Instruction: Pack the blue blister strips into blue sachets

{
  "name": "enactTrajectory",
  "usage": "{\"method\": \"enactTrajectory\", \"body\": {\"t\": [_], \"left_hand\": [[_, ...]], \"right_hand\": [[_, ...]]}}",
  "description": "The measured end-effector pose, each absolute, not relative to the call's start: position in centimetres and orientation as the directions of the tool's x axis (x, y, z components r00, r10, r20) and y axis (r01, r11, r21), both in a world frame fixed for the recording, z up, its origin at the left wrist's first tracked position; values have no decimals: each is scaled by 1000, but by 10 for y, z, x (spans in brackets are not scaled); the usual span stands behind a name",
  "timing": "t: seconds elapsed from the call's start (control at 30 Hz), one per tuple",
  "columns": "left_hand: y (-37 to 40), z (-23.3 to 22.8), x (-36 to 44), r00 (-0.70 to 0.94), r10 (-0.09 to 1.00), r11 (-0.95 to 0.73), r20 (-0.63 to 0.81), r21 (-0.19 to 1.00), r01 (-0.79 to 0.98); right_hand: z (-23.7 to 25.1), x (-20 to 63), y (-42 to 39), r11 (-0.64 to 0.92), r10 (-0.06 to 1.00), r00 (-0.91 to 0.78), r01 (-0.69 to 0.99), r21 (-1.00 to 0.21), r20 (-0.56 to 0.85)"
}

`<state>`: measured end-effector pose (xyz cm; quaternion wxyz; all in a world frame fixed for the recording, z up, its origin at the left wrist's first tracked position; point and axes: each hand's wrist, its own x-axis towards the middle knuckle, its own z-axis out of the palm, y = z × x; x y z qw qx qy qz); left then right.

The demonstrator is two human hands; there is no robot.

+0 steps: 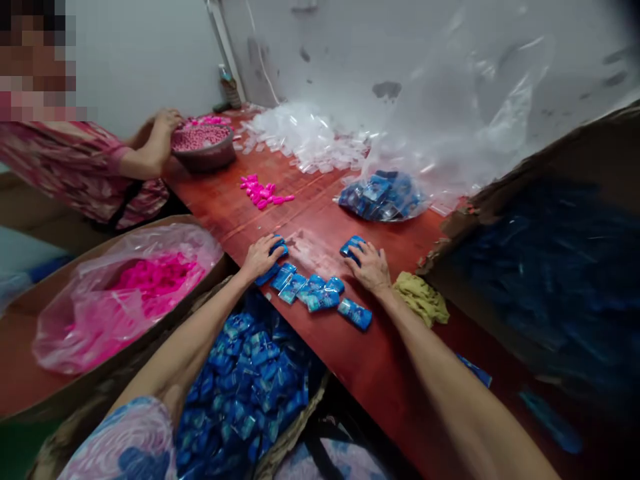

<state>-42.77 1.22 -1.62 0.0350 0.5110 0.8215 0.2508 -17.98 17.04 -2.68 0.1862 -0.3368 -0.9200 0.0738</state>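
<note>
My left hand (264, 256) is at the table's near edge, its fingers curled over a small blue packet (280, 247). My right hand (371, 265) grips another blue packet (353, 246) on the red tabletop, thumb and fingers bent around it. Between my hands and closer to me lies a loose row of several shiny blue packets (315, 292). One more blue packet (355, 313) rests apart, just below my right hand. Beyond my hands, a clear plastic bag (383, 197) holds more dark blue packets.
Below the table edge stands a box of blue packets (250, 373). Left of it is a carton (200, 230) with pink pieces in a plastic liner. Pink pieces (260, 191) and clear plastic pieces (300, 133) lie farther back. A co-worker's hand (169, 120) is at a bowl (210, 159). A yellow cloth (421, 298) lies right.
</note>
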Motion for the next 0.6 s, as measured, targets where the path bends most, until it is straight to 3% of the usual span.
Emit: {"method": "enactTrajectory", "body": {"t": [0.17,0.37,0.53,0.6], "left_hand": [[0,-25,-407,-402,888,275,222,443,853],[-66,-20,-377,-303,923,166,236,466,869],[-130,-17,-377,-522,821,324,231,563,760],[-141,-11,-379,-654,704,423,276,577,698]], "right_hand": [[-28,-199,118,817,574,-733,487,-309,366],[-21,-224,25,835,499,-800,341,-432,334],[-2,-231,2,877,289,-870,74,-475,400],[5,-226,38,875,396,-810,189,-446,433]]}}
